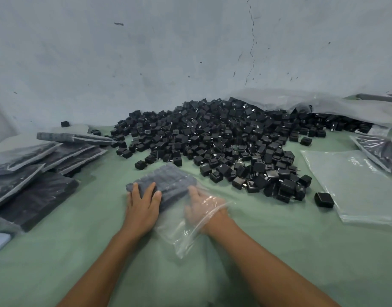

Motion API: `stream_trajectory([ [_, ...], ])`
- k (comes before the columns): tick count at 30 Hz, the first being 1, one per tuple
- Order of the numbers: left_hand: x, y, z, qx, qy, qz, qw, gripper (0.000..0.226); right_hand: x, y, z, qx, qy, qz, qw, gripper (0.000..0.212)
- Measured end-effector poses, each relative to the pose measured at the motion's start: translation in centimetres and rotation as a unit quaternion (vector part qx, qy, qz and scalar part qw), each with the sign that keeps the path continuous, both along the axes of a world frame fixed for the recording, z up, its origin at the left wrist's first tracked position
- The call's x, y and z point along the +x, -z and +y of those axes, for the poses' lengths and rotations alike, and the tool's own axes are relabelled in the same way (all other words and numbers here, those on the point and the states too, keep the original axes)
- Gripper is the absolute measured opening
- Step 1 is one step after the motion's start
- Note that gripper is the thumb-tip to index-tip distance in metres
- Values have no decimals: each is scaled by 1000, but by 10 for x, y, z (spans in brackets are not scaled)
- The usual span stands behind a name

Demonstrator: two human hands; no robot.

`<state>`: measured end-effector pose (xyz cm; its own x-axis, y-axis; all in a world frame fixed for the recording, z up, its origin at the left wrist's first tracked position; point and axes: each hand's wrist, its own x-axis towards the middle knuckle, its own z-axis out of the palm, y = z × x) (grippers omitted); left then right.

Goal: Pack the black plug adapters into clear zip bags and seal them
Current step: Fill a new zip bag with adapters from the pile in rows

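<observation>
Reaching inside the clear zip bag (186,237), the right hand (198,207) pushes straight-fingered against the packed adapters (170,182), probably squaring them toward the far end, while the left hand (143,204) lies flat on the outside to steady them. Beyond sits the loose heap of adapters (224,138); no lettering is readable.

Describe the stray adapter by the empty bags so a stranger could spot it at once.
Find the big heap of black adapters on the green table. Follow its near right edge toward the flat stack of empty clear bags. The lone adapter lies at the bags' left edge, the only one standing clear of the heap there.
</observation>
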<state>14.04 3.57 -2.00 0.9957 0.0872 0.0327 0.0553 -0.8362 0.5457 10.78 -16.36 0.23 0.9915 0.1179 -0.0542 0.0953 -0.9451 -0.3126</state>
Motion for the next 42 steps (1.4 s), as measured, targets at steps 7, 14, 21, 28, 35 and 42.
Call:
stream_trajectory([
  [7,10,12,-6,11,-22,-57,998,55,0,12,-7,43,24,-108,993,35],
  [14,7,12,-8,9,-23,-75,997,54,-44,30,-34,12,-141,-155,978,37],
  [21,2,10,-5,-50,-24,-96,994,55,-60,21,-119,115,34,-349,929,20],
  [28,-16,0,0,-118,0,-101,988,67,10,2,-188,-75,173,-114,975,53],
  [35,-64,5,9,-103,35,-116,987,52,-12,-6,-175,100,208,-253,939,33],
  [42,-116,0,-25,66,170,-248,951,50,-106,9,-73,418,119,-157,887,30],
])
